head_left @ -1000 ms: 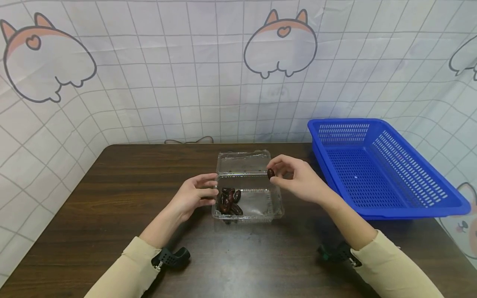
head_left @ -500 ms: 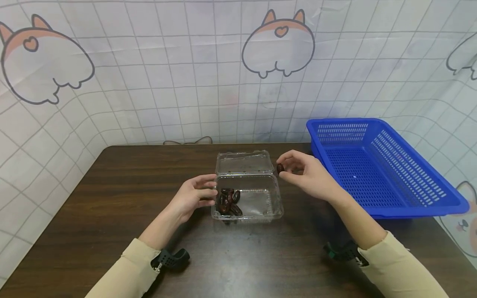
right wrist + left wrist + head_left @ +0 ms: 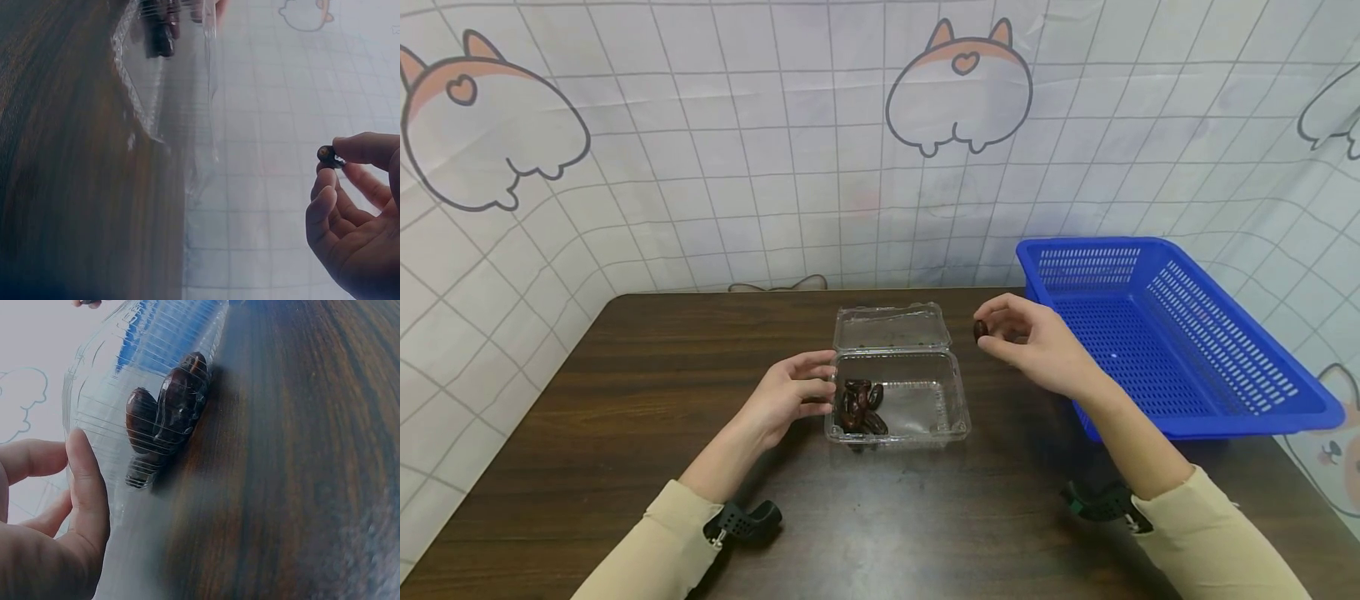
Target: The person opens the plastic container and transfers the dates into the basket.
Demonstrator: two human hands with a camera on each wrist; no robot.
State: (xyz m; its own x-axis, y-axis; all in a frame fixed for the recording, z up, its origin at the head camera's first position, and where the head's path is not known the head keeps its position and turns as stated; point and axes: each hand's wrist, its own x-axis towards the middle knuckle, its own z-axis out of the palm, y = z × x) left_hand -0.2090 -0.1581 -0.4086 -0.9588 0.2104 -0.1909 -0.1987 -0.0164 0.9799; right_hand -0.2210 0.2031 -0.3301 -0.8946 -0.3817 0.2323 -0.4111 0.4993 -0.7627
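Observation:
My right hand pinches a dark brown date between thumb and fingertips, to the right of a clear plastic clamshell box. In the right wrist view the same date shows end-on at the fingertips. The box stands with its lid folded back, and several glossy dates lie bunched in its left part. Against the box's left wall rest the relaxed fingers of my left hand. Through that wall, the left wrist view shows the bunched dates up close.
A large blue plastic basket with slotted walls stands on the right of the dark wooden table. A white grid-patterned cloth hangs behind the table. A thin cord lies at the back edge.
My right hand has carried the date rightward and slightly back, from over the box's right edge to between box and basket. The left hand has stayed at the box.

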